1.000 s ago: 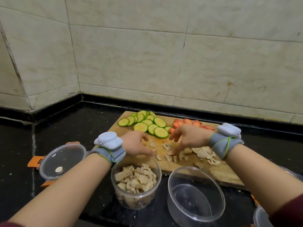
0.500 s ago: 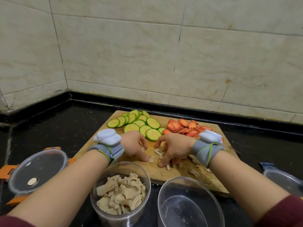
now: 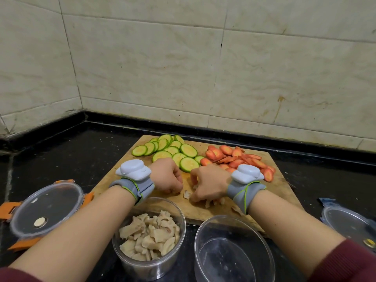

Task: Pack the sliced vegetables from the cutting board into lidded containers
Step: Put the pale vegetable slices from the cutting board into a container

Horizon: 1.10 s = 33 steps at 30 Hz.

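A wooden cutting board (image 3: 114,184) holds green zucchini slices (image 3: 173,151) at the back left and orange carrot slices (image 3: 236,157) at the back right. A few pale beige slices (image 3: 187,194) lie at its front, between my hands. My left hand (image 3: 166,178) is curled, knuckles up, fingertips down on the board. My right hand (image 3: 209,184) is cupped over a small heap of the pale slices, fingers closed around them. In front of the board a round clear container (image 3: 150,235) is more than half full of pale slices. An empty clear container (image 3: 234,251) stands to its right.
A clear lid with orange clips (image 3: 44,210) lies on the black counter at the left. A second lid with blue clips (image 3: 350,222) lies at the right edge. The tiled wall rises behind the board, with a corner at the left.
Both hands have drawn together toward the board's front, gathering the scattered pale slices into a heap under the right hand. The camera view has shifted to the right and tilted down.
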{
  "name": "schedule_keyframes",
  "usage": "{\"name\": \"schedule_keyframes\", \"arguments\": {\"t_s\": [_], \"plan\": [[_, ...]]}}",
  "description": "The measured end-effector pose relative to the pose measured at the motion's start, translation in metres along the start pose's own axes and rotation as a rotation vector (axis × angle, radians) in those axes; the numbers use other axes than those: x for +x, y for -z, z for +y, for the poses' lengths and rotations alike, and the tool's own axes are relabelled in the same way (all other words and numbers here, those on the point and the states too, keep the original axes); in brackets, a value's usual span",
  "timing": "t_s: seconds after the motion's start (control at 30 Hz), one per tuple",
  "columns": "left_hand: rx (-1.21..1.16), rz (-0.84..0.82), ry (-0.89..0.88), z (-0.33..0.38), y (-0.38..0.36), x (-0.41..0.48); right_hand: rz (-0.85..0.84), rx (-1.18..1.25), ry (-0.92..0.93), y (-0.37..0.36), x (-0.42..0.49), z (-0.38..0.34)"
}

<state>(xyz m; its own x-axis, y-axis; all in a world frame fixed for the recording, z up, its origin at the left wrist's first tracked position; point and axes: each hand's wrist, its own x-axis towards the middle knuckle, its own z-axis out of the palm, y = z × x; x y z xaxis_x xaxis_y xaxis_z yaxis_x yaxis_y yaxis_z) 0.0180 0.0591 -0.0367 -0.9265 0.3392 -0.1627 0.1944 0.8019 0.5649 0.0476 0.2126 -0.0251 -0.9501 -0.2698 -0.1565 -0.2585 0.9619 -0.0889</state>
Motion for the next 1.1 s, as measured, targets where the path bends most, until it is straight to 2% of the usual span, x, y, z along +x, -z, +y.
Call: {"name": "schedule_keyframes", "arguments": {"t_s": [0.57,0.77,0.87,1.0,1.1], "plan": [[0.116,0.118,0.023,-0.002,-0.001,-0.011,0.073,0.088,-0.036,-0.003,-0.005,0.006],[0.033,0.209,-0.02,-0.004,0.001,-0.02,0.153,0.503,-0.118,-0.002,-0.015,0.022],[-0.133,0.257,-0.038,-0.004,0.014,-0.029,0.201,0.766,-0.125,0.006,-0.02,0.027],[-0.437,0.182,-0.044,-0.004,0.028,-0.058,0.146,1.056,-0.051,0.021,-0.032,0.013],[-0.465,0.176,-0.045,-0.01,0.032,-0.083,0.067,1.097,0.003,0.027,-0.042,-0.009]]}}
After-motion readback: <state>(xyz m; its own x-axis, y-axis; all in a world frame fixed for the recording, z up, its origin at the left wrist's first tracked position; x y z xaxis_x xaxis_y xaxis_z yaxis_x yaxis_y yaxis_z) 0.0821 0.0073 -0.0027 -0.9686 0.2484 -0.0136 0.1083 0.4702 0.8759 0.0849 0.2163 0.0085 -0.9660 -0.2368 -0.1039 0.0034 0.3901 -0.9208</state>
